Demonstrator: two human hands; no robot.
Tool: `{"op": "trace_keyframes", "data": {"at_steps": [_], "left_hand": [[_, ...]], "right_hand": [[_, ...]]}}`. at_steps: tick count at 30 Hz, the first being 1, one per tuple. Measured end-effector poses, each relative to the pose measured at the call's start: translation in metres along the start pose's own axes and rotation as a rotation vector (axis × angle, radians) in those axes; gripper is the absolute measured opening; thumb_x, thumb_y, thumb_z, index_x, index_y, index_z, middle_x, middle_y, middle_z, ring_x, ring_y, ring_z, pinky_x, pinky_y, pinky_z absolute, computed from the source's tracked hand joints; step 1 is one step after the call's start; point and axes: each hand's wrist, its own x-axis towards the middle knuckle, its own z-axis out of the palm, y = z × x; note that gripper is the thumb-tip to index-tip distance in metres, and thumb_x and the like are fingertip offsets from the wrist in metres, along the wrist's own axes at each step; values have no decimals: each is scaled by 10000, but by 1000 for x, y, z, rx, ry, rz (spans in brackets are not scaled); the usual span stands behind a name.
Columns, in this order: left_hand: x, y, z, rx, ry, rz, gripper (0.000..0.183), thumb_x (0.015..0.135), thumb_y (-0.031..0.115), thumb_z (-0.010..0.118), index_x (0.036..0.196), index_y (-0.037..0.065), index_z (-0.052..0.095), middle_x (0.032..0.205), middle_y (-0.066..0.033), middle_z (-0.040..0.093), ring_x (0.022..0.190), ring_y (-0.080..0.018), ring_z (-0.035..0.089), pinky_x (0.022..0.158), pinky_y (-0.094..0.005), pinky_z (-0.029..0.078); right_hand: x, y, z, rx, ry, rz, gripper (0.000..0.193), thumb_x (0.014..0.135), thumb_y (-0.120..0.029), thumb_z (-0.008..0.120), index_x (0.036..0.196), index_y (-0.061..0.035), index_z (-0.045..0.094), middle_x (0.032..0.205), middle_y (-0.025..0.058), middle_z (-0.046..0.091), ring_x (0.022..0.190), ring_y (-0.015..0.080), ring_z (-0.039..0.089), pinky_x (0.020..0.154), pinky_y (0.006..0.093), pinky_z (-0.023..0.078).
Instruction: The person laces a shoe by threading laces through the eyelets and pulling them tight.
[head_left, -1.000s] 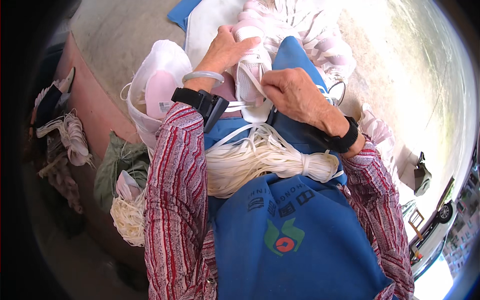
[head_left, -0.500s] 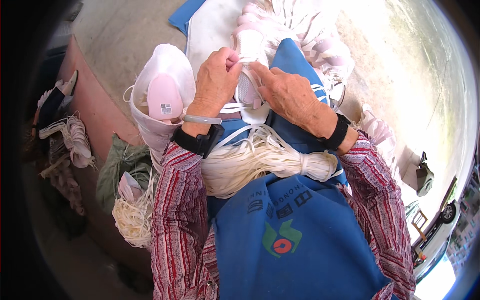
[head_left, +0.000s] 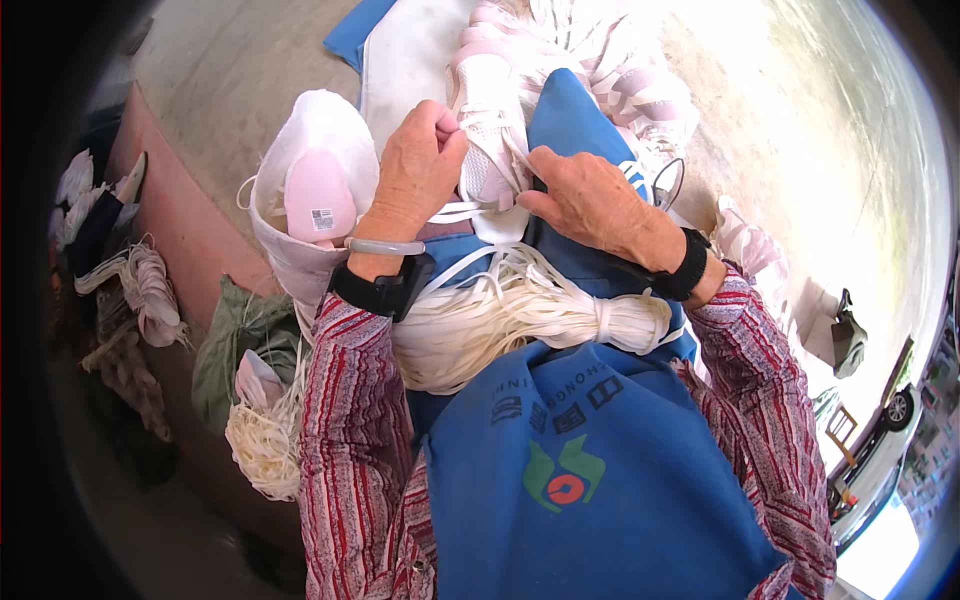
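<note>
A white mesh shoe upper point(head_left: 487, 135) with pale pink trim lies over my lap, its eyelets partly threaded with white lace. My left hand point(head_left: 415, 165) is closed at the upper's left edge. Its fingertips are curled under, so whatever they grip is hidden. On the other side, my right hand point(head_left: 595, 205) pinches a white shoelace point(head_left: 518, 152) between thumb and forefinger, beside the eyelet row. Across my lap, just below, lies a thick tied bundle of cream-white shoelaces point(head_left: 500, 318) on the blue apron point(head_left: 600, 450).
Left of my hands stands a white shoe-shaped piece with a pink insole point(head_left: 318, 195). More pink-white uppers point(head_left: 640, 95) are heaped ahead and right. A green sack point(head_left: 240, 345) and a lace tangle point(head_left: 262, 450) sit lower left, beside a pink low wall point(head_left: 185, 215). A car point(head_left: 870, 470) is far right.
My hands have moved apart: the left a little left, the right slightly down and away from the upper's middle. More of the eyelet area now shows between them.
</note>
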Motion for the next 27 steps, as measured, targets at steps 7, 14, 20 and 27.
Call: {"op": "trace_keyframes", "data": {"at_steps": [7,14,20,27], "left_hand": [[10,1,-8,-31,-95,-309,284,885,264,596,898,-20,611,801,-200,661,750,-341,645,722,-404,498],[2,9,-7,76,-19,-269,306,907,267,587,874,-36,621,724,-109,642,676,-175,615,627,-309,480],[-21,39,-20,-325,-398,-709,413,967,368,490,926,-23,617,812,-146,679,617,-219,647,640,-313,530],[-27,47,-5,-918,-279,-817,336,983,320,525,1016,-12,554,903,-121,654,701,-181,652,608,-284,553]], "right_hand": [[5,5,7,24,-46,1,250,832,-189,610,743,37,548,657,234,586,672,420,603,608,483,461],[-4,-2,0,66,-96,81,235,794,-198,628,735,28,614,676,252,601,712,408,631,651,466,501],[-3,-4,3,82,-144,14,231,816,-190,630,747,30,611,658,221,606,665,400,614,613,447,486],[-29,-66,13,295,-142,-282,208,873,-157,583,789,33,594,639,187,587,640,361,629,604,436,501]]}}
